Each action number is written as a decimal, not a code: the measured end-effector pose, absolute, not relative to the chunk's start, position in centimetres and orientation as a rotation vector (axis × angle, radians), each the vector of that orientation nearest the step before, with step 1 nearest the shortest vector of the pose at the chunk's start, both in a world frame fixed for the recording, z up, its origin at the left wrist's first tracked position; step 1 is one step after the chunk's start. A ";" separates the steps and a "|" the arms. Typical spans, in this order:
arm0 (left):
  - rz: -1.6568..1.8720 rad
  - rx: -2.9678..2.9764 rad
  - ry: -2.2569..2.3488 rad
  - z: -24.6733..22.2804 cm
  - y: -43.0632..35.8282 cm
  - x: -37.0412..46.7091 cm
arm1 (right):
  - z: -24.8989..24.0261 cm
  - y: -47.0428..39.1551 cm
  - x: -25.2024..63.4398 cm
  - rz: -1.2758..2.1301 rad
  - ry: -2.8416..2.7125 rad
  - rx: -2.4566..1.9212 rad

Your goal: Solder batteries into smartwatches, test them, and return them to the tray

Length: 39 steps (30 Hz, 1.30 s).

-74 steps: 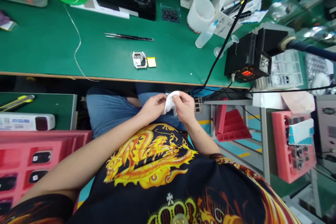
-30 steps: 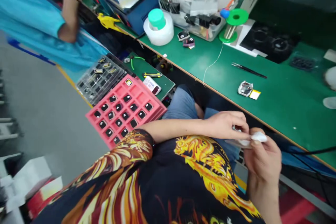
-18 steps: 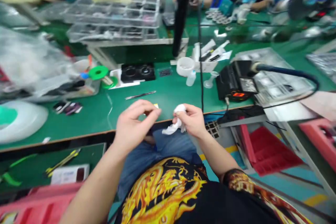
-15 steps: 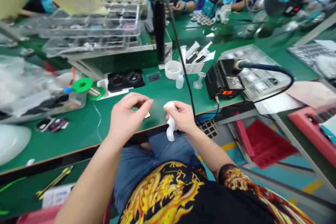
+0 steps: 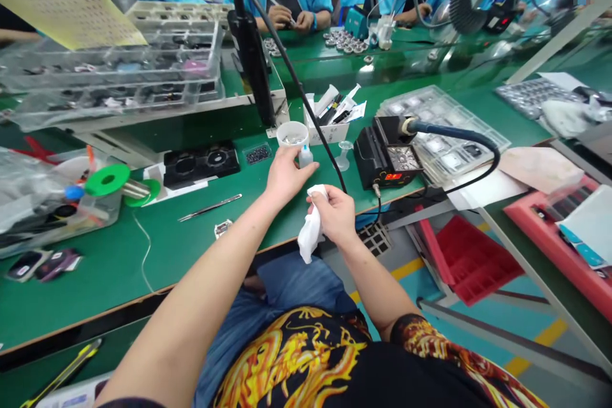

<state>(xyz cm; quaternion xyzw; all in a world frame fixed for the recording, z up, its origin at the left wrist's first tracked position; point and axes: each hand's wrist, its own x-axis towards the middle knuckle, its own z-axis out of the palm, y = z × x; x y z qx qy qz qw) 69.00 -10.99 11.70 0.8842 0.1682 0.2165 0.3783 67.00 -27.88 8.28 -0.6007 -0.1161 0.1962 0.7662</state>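
My left hand [image 5: 285, 175] reaches over the bench to a small translucent bottle [image 5: 306, 156] with a blue tip. Its thumb and fingers are apart around the bottle, which stands on the bench; whether they touch it I cannot tell. In my right hand [image 5: 337, 213] a crumpled white tissue [image 5: 312, 229] is pinched, its loose end hanging down past the bench edge. A small silvery part [image 5: 223, 228] lies on the green bench, left of my left forearm. Metal tweezers [image 5: 210, 207] rest farther left.
A white bowl [image 5: 292, 134] of small parts stands behind the bottle. To the right are a clear flared stand [image 5: 344, 156] and a black soldering station [image 5: 387, 156]. A black cable [image 5: 306, 102] slants down mid-bench. Left are a solder spool [image 5: 108, 180] and a black fixture [image 5: 201, 164].
My left hand has moved right and forward from the small part to the bottle. My right hand still grips the tissue, which hangs differently. The camera view has shifted right.
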 end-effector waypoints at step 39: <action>-0.191 0.745 0.414 12.8 -20.8 38.6 | 9.7 -29.1 54.0 1.143 -0.195 -1.241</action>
